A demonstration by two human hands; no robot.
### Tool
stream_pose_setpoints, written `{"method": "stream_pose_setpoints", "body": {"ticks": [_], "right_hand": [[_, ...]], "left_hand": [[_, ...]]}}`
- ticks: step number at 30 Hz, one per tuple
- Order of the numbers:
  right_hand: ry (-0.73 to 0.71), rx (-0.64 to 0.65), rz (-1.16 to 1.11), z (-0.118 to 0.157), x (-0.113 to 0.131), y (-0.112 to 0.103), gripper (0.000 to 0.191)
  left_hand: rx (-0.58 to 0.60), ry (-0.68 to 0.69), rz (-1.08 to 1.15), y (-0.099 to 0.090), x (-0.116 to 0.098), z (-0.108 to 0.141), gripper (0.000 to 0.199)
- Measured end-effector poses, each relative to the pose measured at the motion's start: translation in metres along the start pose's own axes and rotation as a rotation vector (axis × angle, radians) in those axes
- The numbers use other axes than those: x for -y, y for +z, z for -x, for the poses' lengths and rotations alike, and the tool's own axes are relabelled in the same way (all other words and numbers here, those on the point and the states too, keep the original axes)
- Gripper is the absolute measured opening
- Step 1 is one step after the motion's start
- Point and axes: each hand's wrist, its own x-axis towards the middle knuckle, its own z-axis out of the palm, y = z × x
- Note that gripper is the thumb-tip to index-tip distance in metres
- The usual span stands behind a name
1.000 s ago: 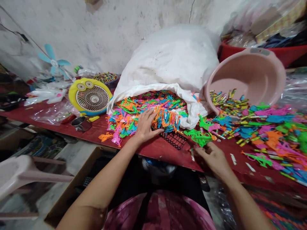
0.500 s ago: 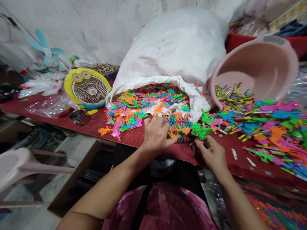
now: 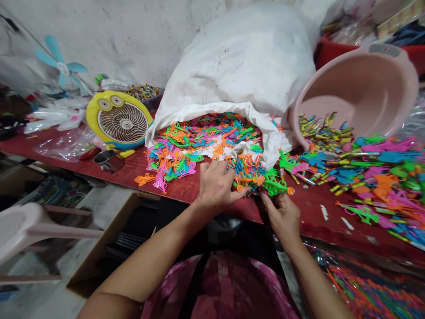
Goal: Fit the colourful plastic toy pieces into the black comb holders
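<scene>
left hand (image 3: 215, 185) with most fingertips hidden, thumb by a row of coloured toys (image 3: 249, 166) between and just beyond the hands, right hand (image 3: 283, 217) apart, half curled below a green toy (image 3: 274, 185), fingertips unclear, either grip impossible to tell

A sack (image 3: 245, 57) sat on the table (image 3: 310, 204) before the wall (image 3: 133, 40), toy pieces (image 3: 182, 142) lay in and before it, a fan (image 3: 124, 124) stood to its left, a mug (image 3: 109, 160) before that, a basin (image 3: 368, 95) over to the right, tubes (image 3: 332, 138) inside.
</scene>
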Motion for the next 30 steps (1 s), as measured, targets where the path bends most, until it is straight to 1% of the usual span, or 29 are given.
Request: {"method": "stream_pose_setpoints", "body": {"ticks": [5,8,11,17,20,23,27,30], "right_hand": [[-0.041,0.003,-0.03,0.009,-0.008,0.007,0.022],[-0.112,0.012,0.048,0.006,-0.003,0.007,0.028],[-0.159,0.033,0.127,0.0,0.003,0.005,0.03],[-0.132,0.167,0.257,-0.011,0.011,0.003,0.026],[-0.122,0.2,0.293,-0.016,0.015,0.003,0.025],[-0.1,0.224,0.242,-0.019,0.015,0.003,0.029],[-0.052,0.288,0.132,-0.024,0.008,0.0,0.036],[-0.019,0.318,0.091,-0.027,0.002,-0.001,0.037]], "left_hand": [[-0.013,0.009,-0.002,0.003,0.001,0.0,0.057],[-0.017,0.014,0.0,0.003,0.001,0.0,0.055],[-0.009,0.019,-0.003,0.002,0.001,-0.001,0.054],[0.006,0.023,0.008,0.001,0.001,-0.001,0.056],[0.018,0.028,0.017,0.0,0.002,-0.002,0.057],[0.044,0.037,0.033,-0.004,0.003,-0.004,0.06],[0.096,0.043,0.064,-0.016,0.004,-0.011,0.067],[0.131,0.043,0.08,-0.023,0.003,-0.016,0.066]]}}
